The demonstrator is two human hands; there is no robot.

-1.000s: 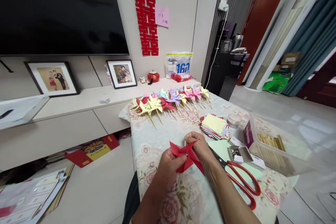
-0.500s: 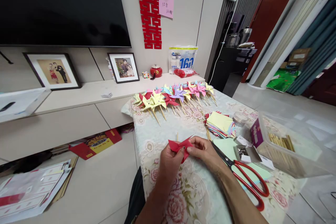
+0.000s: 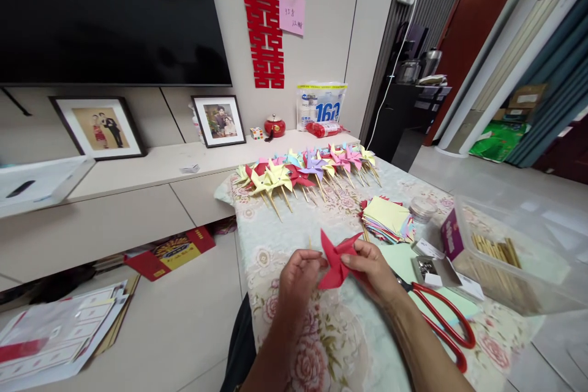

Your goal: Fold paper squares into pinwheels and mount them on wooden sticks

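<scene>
A red paper pinwheel [image 3: 335, 260] is held between both my hands above the floral tablecloth [image 3: 331, 343]. My left hand [image 3: 297, 278] pinches its left side, where a thin wooden stick tip shows just above the fingers. My right hand [image 3: 372, 266] grips the right side of the pinwheel. Its folded blades stand tilted towards me. A row of finished pinwheels [image 3: 303, 171] in yellow, red, purple and pink lies across the far end of the table.
A stack of coloured paper squares [image 3: 387, 218], a small round tin [image 3: 421, 209], red-handled scissors [image 3: 441, 321], a small box of pins [image 3: 429, 269] and a clear tub of wooden sticks [image 3: 500, 254] lie to the right. A low cabinet [image 3: 138, 196] stands to the left.
The red pinwheel has been turned in my hands, from lying flat and folded to standing up with its blades showing. My view shifted slightly.
</scene>
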